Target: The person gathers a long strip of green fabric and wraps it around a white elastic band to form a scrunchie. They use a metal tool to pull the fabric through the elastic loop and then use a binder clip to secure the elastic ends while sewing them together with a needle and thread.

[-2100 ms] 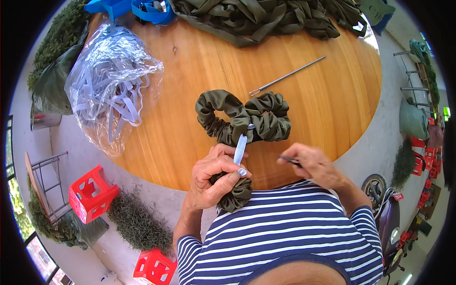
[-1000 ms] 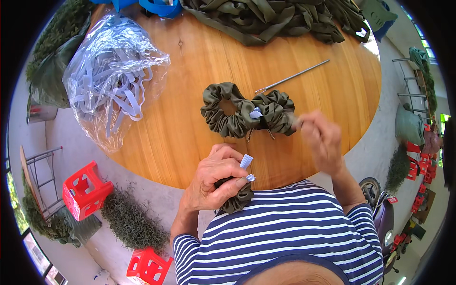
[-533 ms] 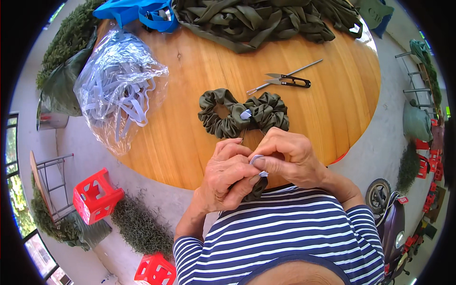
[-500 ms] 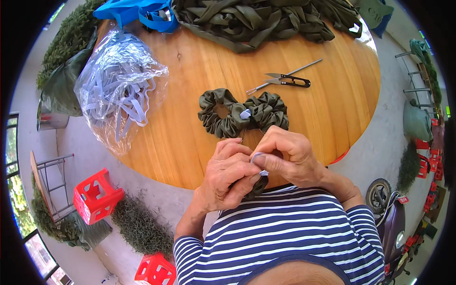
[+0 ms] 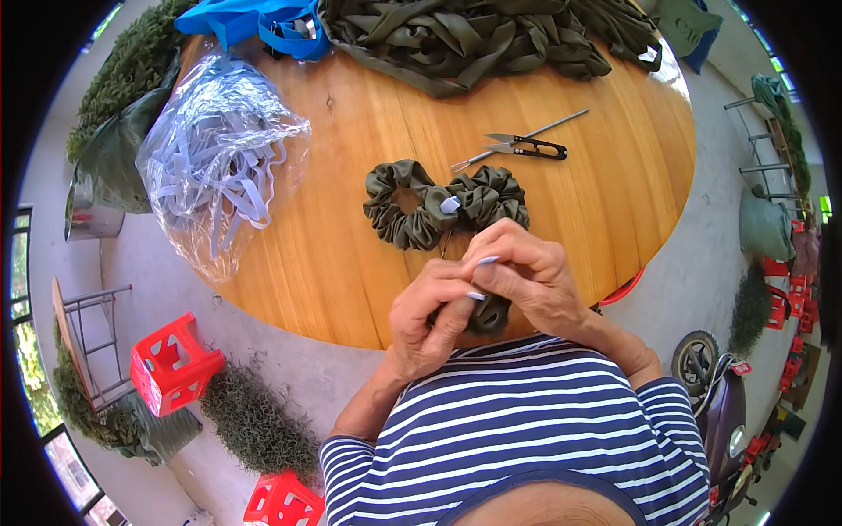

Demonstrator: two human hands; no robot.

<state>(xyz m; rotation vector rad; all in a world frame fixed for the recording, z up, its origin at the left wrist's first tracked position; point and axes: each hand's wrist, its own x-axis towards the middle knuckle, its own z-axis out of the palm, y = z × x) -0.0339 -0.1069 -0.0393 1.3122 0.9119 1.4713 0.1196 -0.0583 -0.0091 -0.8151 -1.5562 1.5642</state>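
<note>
Above the table's near edge, my left hand and my right hand are close together, each with thumb and fingers pinched. A pale elastic band shows its tip in my right pinch. Another pale end pokes out of my left pinch. Dark olive gathered fabric hangs beneath my fingers, mostly covered by them. Just beyond my hands lie one olive scrunchie with an open ring and a second, bunched scrunchie. Between these two a small pale piece of elastic shows.
Black thread snips rest across a thin metal rod on the wooden table. A clear plastic bag of pale elastic strips lies at left. Olive fabric and a blue bag fill the far side. Red stools stand at left.
The elastic was looped between my fingers; now its two tips stick up apart, one from each pinch. More of the olive fabric shows under my hands. The view has shifted slightly.
</note>
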